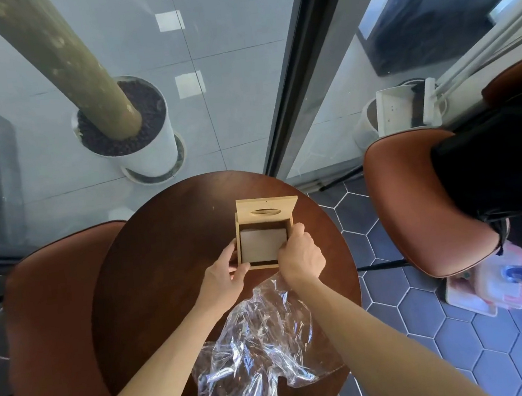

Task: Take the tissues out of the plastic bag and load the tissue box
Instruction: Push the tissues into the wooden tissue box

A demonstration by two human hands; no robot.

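We find the tissues point(263, 242) seated inside the open box point(261, 205) mid-table, bag point(255, 335) empty at the near edge. Left hand point(225, 272) grips the box's left wall; right hand point(300, 255) pinches the right rim. We judge the stack should be pressed flat before the lid point(266, 210) is lowered.

Both forearms bare, reaching forward, hands near each other. Left hand point(225, 272) fingers curled, thumb forward. Right hand point(300, 255) knuckles up, fingers point(299, 228) bent downward.

Looks like a café/lounge by glass walls: round dark wood table point(151, 275), brown leather chairs point(417, 212), big potted tree point(134, 127), hex floor tiles point(464, 337).
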